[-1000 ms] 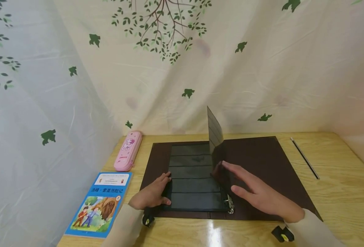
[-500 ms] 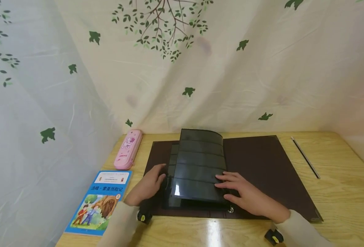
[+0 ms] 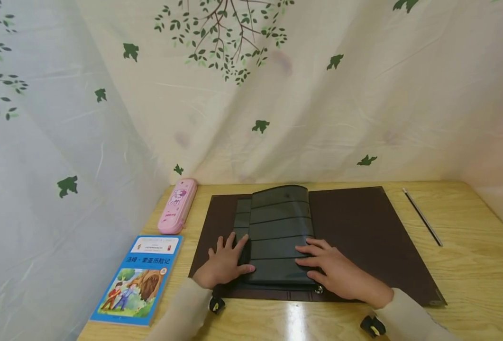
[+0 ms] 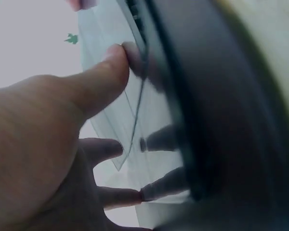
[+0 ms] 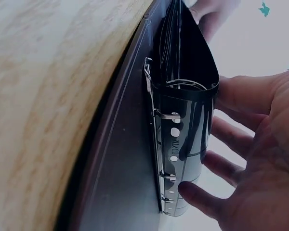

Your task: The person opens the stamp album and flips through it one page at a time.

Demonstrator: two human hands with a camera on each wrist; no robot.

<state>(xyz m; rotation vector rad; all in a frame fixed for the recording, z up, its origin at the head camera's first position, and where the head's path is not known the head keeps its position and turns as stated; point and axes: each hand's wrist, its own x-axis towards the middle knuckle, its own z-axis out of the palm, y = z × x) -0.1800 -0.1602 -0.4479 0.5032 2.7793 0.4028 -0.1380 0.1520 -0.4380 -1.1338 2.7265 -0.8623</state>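
A brown ring binder (image 3: 358, 237) lies spread flat with black pocket pages (image 3: 278, 229) on its left side. The top page bows up near the spine and its free edge stops short of the page below. My left hand (image 3: 221, 265) has its fingers spread at that free edge, the thumb touching the page's lower left part. In the left wrist view the thumb (image 4: 106, 72) reaches the page's edge. My right hand (image 3: 341, 272) rests straight fingertips on the page beside the spine. Metal rings (image 5: 168, 117) pass through the page's punched holes in the right wrist view.
Left of the binder lie a pink pencil case (image 3: 177, 207) and a blue storybook (image 3: 136, 282). A thin dark pencil (image 3: 422, 216) lies on the wooden table (image 3: 481, 274) at the right. A leaf-patterned curtain (image 3: 319, 118) hangs behind.
The pocket page that stood upright at the spine has come down to the left. My left hand has moved right onto its free edge, and my right hand has settled on the page near the spine.
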